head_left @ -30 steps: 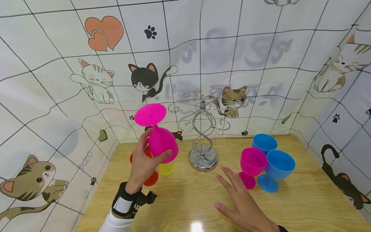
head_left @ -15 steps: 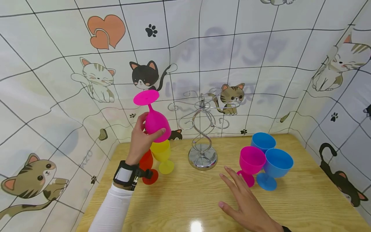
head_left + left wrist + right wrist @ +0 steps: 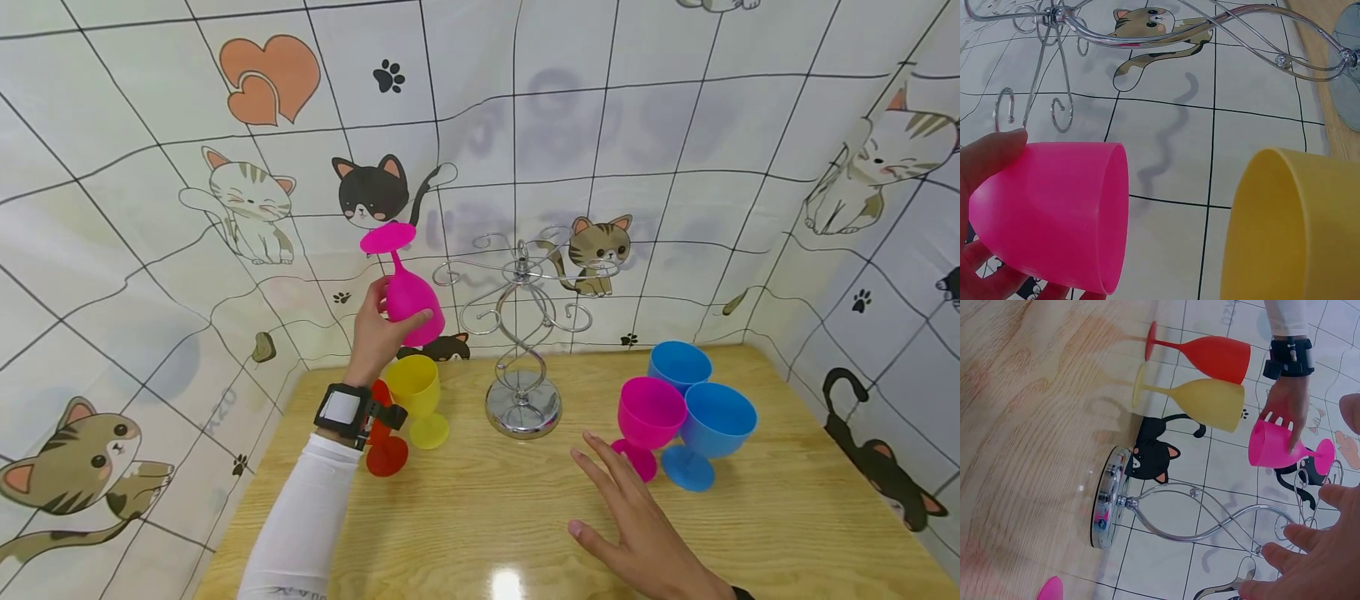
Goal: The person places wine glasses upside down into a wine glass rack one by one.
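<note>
I'm watching the pink goblet [image 3: 416,308] now: bright, plain, smooth-sided, a rounded bowl, thin stem, flat round foot. It's upside down, foot uppermost, leaning a little, mouth facing down! The left hand [image 3: 377,332] grips it by the bowl, in the air, higher than the yellow goblet [image 3: 417,387], beside the metal stand [image 3: 522,408], apart from both.
</note>
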Demonstrator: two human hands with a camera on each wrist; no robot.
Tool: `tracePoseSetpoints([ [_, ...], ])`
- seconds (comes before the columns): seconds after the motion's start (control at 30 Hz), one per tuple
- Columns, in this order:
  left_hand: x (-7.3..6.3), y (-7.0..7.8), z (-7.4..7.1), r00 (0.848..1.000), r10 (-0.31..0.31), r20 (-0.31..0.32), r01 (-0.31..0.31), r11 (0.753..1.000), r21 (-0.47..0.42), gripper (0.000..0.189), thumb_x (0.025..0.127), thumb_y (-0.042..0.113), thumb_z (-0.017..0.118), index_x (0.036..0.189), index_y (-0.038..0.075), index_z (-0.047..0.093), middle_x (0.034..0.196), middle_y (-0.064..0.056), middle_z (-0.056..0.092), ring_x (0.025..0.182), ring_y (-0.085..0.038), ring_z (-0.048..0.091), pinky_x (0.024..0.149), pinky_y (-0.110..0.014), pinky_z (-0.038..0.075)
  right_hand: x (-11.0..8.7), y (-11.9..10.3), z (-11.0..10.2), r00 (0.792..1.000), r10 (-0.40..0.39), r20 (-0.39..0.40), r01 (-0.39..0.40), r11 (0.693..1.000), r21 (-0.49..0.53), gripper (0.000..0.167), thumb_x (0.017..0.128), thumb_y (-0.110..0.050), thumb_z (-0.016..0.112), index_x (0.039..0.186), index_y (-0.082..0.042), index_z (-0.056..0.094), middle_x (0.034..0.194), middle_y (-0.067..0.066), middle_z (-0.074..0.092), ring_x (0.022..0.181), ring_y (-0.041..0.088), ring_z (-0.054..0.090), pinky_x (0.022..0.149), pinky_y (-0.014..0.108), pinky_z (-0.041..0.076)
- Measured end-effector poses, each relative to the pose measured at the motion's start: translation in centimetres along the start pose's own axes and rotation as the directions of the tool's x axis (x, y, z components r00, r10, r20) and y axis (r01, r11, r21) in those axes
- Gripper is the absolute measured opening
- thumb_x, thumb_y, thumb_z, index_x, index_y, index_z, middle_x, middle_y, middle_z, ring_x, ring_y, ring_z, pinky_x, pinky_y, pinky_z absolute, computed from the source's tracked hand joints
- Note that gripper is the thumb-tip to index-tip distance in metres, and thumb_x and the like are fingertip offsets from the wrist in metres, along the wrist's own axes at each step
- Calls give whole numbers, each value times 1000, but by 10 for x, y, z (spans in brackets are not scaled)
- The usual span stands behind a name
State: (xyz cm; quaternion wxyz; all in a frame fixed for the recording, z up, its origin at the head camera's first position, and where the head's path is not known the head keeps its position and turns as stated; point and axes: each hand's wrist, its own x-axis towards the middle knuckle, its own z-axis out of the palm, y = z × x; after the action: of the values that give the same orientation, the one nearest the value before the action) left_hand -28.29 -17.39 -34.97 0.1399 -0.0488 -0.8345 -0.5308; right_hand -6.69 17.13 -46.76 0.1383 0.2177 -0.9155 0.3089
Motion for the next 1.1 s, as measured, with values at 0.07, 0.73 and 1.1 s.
tracePoseSetpoints([
  [0.07, 3, 0, 3, 1000, -9, 10, 9, 1000, 5, 86, 80, 35, 80, 150, 22, 31, 145, -10, 46, 128, -32, 48, 94, -50, 55, 0, 0, 0, 1000, 15, 7, -15, 1000, 4, 79, 89, -41, 68, 155, -33, 25, 164, 0, 21, 143, 35, 30, 93, 71, 44],
  [0.73, 30, 11, 35, 996, -6, 89, -1, 997, 81, 84, 79, 33, 81, 146, 16, 33, 144, -14, 48, 122, -33, 56, 93, -47, 56, -3, 5, 0, 1000, 25, 10, -26, 1000, 12, 81, 89, -41, 69, 156, -32, 24, 164, 1, 20, 143, 34, 30, 93, 71, 44],
  [1.1, 36, 15, 50, 994, 33, 106, -42, 995, 86, 84, 78, 29, 82, 145, 13, 34, 142, -16, 48, 124, -33, 55, 96, -45, 55, -4, 8, 0, 1000, 31, 1, -31, 999, 10, 81, 89, -40, 69, 156, -31, 25, 163, 0, 21, 142, 34, 32, 92, 70, 45],
])
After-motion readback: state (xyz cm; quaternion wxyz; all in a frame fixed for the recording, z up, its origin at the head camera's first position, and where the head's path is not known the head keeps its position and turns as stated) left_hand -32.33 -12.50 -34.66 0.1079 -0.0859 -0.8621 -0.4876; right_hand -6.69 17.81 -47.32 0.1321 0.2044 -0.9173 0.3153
